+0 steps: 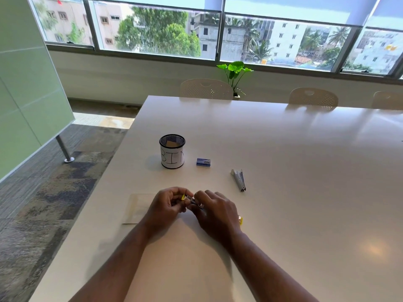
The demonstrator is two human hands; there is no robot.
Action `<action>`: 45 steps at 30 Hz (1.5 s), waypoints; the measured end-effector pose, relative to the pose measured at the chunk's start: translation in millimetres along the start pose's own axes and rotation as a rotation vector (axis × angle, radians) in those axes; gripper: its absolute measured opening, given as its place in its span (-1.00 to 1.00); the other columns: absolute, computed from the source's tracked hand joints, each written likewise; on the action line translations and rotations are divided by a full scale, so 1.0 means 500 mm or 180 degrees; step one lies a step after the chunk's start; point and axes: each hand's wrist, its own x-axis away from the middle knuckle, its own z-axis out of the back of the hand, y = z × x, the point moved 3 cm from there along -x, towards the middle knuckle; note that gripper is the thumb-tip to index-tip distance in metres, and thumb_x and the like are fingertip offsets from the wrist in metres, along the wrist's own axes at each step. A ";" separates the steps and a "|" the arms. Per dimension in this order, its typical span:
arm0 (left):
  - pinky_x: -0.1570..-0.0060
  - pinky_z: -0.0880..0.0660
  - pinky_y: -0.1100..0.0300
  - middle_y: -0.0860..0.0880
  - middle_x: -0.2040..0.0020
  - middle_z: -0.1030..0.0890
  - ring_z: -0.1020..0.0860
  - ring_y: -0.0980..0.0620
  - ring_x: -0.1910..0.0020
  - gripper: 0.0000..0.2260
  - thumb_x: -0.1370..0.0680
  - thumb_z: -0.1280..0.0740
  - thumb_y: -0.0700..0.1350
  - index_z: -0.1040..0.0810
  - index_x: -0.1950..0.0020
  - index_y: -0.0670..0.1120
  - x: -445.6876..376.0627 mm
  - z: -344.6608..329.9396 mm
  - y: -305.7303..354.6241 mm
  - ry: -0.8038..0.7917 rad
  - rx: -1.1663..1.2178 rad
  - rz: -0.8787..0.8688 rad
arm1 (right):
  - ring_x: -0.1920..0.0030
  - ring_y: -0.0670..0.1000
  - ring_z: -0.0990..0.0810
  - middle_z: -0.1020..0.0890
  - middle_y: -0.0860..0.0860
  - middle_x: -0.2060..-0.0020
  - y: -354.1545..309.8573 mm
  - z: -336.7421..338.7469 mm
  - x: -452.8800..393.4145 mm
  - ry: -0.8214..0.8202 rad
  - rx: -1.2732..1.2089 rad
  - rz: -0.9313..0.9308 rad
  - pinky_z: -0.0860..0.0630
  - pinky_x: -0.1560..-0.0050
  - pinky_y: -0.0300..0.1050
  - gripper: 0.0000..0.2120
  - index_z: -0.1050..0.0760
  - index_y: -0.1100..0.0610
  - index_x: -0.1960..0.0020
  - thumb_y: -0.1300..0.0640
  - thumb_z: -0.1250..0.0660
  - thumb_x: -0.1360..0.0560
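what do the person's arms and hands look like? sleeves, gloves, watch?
No sleeves in view: left forearm and right forearm are bare to the frame's lower edge. No gloves on left hand or right hand, no watch or band at either wrist. A small yellow-pink bit shows at the right hand's outer edge; cannot tell if worn.

The smooth white tabletop (305,171) is glossy and mirrors light. The round black mesh cup (172,151) is matt metal, wrapped in white paper; at its three o'clock, the small blue box (203,162) looks cardboard. The small yellow-and-silver tool (192,200) shows plastic and shiny metal.
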 end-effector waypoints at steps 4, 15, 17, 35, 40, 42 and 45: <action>0.17 -0.55 0.23 -0.17 0.10 -0.74 -0.62 0.00 0.17 -0.83 -0.59 -0.44 -0.26 -0.70 -0.10 -0.03 0.000 0.001 0.003 0.0019 0.0003 0.0019 | 0.20 0.07 -0.56 -0.61 -0.09 0.17 0.003 -0.002 -0.001 0.0005 -0.0011 -0.0016 -0.40 0.33 -0.08 -0.68 -0.43 -0.09 -0.01 -0.34 -0.20 -0.58; 0.15 -0.58 0.26 -0.11 0.09 -0.73 -0.62 0.07 0.19 -0.83 -0.60 -0.41 -0.31 -0.66 -0.09 -0.05 0.000 0.013 0.019 0.0235 0.0465 0.0059 | 0.05 0.03 -0.63 -0.64 -0.11 -0.04 -0.007 0.012 -0.021 -0.0457 -0.0244 0.0186 -0.58 0.11 -0.01 -0.60 -0.29 -0.29 -0.42 -0.19 -0.23 -0.60; 0.14 -0.58 0.25 -0.14 0.07 -0.73 -0.62 0.06 0.17 -0.83 -0.60 -0.41 -0.30 -0.66 -0.10 -0.05 0.000 0.016 0.019 0.0264 0.0536 0.0079 | 0.01 0.02 -0.64 -0.64 -0.11 -0.09 -0.007 0.026 -0.041 -0.0560 -0.0199 0.0274 -0.59 0.06 0.00 -0.63 -0.31 -0.28 -0.40 -0.24 -0.21 -0.61; 0.20 -0.60 0.25 -0.11 0.11 -0.77 -0.65 0.04 0.27 -0.83 -0.59 -0.42 -0.30 -0.63 -0.13 -0.08 0.001 0.017 0.009 0.0440 0.0305 0.0045 | 0.16 -0.01 -0.71 -0.78 0.06 0.16 0.016 0.037 -0.186 -0.2535 -0.1628 -0.1651 -0.57 0.05 -0.04 -0.74 -0.68 0.12 0.02 -0.09 -0.44 -0.55; 0.23 -0.61 0.23 -0.15 0.10 -0.77 -0.65 0.01 0.30 -0.86 -0.58 -0.46 -0.22 -0.65 -0.12 -0.07 -0.002 0.018 0.005 0.0454 0.0333 0.0093 | 0.17 0.00 -0.73 -0.78 0.07 0.13 0.007 0.043 -0.216 -0.2921 -0.1334 -0.1671 -0.59 0.05 -0.07 -0.76 -0.67 0.17 0.01 -0.02 -0.46 -0.51; 0.24 -0.62 0.22 -0.14 0.11 -0.77 -0.65 0.01 0.32 -0.86 -0.58 -0.47 -0.21 -0.65 -0.12 -0.08 -0.004 0.019 0.007 0.0510 0.0379 0.0131 | 0.23 -0.03 -0.74 -0.79 0.04 0.17 -0.002 0.046 -0.227 -0.3109 -0.1205 -0.1726 -0.55 0.08 -0.10 -0.83 -0.66 0.10 0.10 -0.01 -0.44 -0.47; 0.25 -0.63 0.20 -0.14 0.12 -0.77 -0.66 0.00 0.33 -0.84 -0.57 -0.48 -0.21 -0.64 -0.14 -0.11 -0.005 0.018 0.010 0.0585 0.0391 0.0196 | 0.16 -0.03 -0.75 -0.79 -0.02 0.10 -0.020 0.049 -0.239 -0.3557 -0.1054 -0.1829 -0.52 -0.05 -0.04 -0.82 -0.70 0.04 0.20 -0.02 -0.39 -0.32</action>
